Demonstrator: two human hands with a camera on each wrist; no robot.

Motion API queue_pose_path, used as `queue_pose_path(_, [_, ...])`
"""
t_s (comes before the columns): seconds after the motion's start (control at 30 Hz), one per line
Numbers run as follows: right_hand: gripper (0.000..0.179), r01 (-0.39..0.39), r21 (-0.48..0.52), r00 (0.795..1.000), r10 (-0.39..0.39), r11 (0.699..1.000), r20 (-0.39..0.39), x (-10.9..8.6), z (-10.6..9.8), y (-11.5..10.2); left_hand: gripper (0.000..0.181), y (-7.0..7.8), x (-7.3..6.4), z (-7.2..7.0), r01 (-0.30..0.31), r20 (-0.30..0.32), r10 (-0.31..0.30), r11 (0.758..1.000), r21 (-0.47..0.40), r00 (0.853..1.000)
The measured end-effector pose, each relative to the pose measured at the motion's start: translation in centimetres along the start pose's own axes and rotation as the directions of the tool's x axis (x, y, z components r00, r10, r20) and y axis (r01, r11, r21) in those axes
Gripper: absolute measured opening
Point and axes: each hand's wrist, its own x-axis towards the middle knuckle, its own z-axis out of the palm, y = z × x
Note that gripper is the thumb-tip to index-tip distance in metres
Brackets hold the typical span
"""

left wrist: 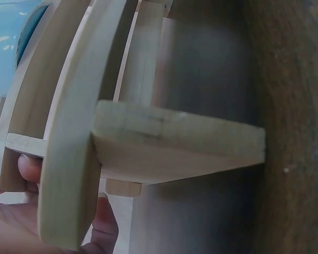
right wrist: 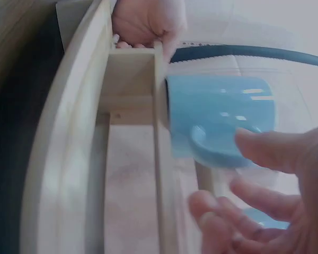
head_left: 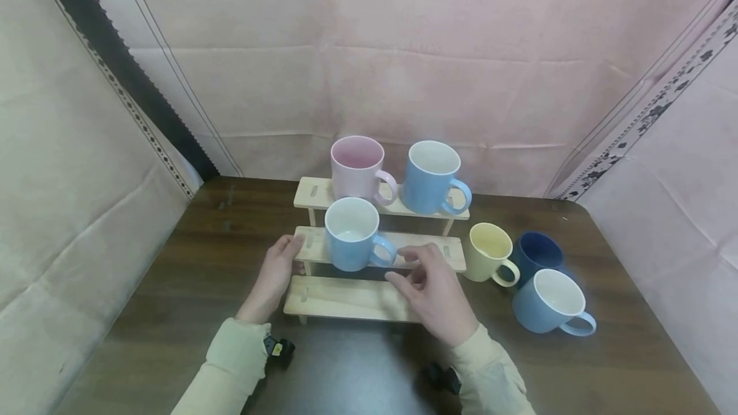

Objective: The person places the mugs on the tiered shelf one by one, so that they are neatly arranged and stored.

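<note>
A three-step wooden rack (head_left: pixel 346 300) stands on the table. My left hand (head_left: pixel 280 266) grips the left end of its middle board (head_left: pixel 423 245); in the left wrist view a finger and the thumb (left wrist: pixel 31 168) show around that end. A light blue mug (head_left: pixel 348 247) with a white inside sits upright on the middle board's left part, handle to the right. Beside that handle is my right hand (head_left: pixel 434 290), its thumb and fingers spread apart. In the right wrist view its thumb (right wrist: pixel 267 151) overlaps the handle (right wrist: pixel 217 153), with the other fingers loosely bent below.
On the top board stand a pink mug (head_left: pixel 348 175) and another light blue mug (head_left: pixel 425 187). Right of the rack, on the table (head_left: pixel 623 332), are a yellow mug (head_left: pixel 478 260), a dark blue mug (head_left: pixel 526 262) and a light blue mug (head_left: pixel 536 312). Pale cloth walls (head_left: pixel 403 69) surround the table.
</note>
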Motion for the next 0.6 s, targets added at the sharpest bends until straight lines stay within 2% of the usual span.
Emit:
queue_pose_path(0.13, [0.036, -0.033, -0.041, 0.998, 0.035, 0.999, 0.043, -1.0, -1.7, 0.4, 0.043, 0.0, 0.0, 0.0, 0.001, 0.002, -0.001, 1.0, 0.002, 1.0])
queue_pose_path(0.23, [0.033, -0.039, -0.077, 0.998, 0.042, 0.996, 0.036, -1.8, -3.0, 0.8, 0.043, 0.1, -0.1, 0.0, 0.004, 0.003, -0.004, 1.0, 0.004, 1.0])
queue_pose_path(0.43, [0.03, -0.082, -0.155, 0.996, 0.076, 0.985, -0.043, -3.5, -5.8, 2.3, 0.043, 0.2, -0.1, 0.0, 0.002, -0.001, -0.002, 1.0, -0.009, 1.0])
queue_pose_path(0.6, [0.027, -0.095, -0.209, 0.986, 0.062, 0.973, -0.158, -4.9, -8.1, 3.7, 0.043, 0.4, -0.2, -0.1, 0.003, 0.003, -0.003, 1.0, -0.012, 1.0])
